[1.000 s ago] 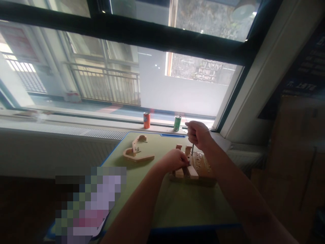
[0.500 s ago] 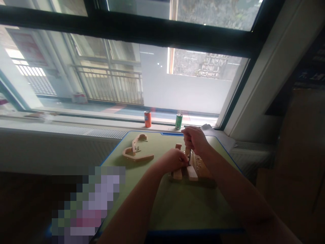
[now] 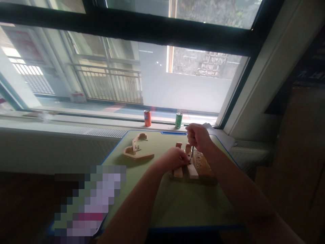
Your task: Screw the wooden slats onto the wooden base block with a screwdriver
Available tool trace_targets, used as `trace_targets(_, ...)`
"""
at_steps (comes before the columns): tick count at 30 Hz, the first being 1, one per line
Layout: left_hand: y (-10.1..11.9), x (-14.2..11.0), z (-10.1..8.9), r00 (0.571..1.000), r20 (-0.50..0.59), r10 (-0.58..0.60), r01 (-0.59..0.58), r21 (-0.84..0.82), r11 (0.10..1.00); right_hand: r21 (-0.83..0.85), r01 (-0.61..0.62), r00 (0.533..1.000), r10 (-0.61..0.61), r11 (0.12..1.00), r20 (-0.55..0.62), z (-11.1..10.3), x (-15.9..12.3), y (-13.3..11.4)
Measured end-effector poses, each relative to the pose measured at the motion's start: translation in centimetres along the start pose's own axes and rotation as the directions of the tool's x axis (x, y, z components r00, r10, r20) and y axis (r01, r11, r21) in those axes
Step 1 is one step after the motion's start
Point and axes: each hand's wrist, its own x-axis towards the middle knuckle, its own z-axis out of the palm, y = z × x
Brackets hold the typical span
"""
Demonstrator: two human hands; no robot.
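Observation:
My right hand (image 3: 198, 137) is closed in a fist around a screwdriver (image 3: 192, 153); its handle is hidden, and the thin dark shaft points down at a light wooden strip (image 3: 193, 173). My left hand (image 3: 175, 158) pinches with its fingertips beside the shaft's lower end, on the strip's edge; whatever is between them is too small to tell. Left of that strip lies a second wooden piece (image 3: 178, 173), partly covered by my left hand. Both rest by a brown wooden board (image 3: 203, 166) with small shiny bits of hardware on it. Dark holes show in the strip.
Two bent wooden parts (image 3: 137, 157) lie at the left of the green table (image 3: 177, 206) with small screws near them. A red can (image 3: 147, 118) and a green can (image 3: 178, 120) stand on the window sill. A white cloth or paper (image 3: 223, 135) lies behind the table's right corner.
My right hand has risen slightly and shifted right, so more of the screwdriver's shaft shows and it leans more. My left hand stays by the strip.

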Motion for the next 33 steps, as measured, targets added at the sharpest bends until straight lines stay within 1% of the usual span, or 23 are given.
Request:
trace_targets(10,0.0,0.0,0.1,0.999,-0.034,0.005,-0.004,0.028,1.000,0.015,-0.017,1.000,0.016,1.000,0.016,-0.5,0.4,0.7)
trace_targets(18,0.0,-0.1,0.0,0.999,-0.037,0.031,-0.029,0.053,0.998,0.022,-0.037,0.999,0.036,0.999,0.030,-0.3,0.4,0.7)
trace_targets(25,0.3,0.0,-0.1,0.999,-0.024,0.033,-0.032,0.067,0.997,0.032,-0.057,0.998,0.056,0.998,0.014,0.0,0.0,0.7)
trace_targets(30,0.5,0.1,-0.1,1.000,-0.007,0.015,-0.014,0.122,0.992,-0.033,0.004,1.000,-0.004,0.999,-0.003,0.6,-0.6,0.8)
trace_targets(33,0.5,0.1,0.0,1.000,0.002,0.005,-0.005,0.108,0.994,-0.075,0.054,0.999,-0.054,0.996,0.002,0.6,-0.9,1.0)
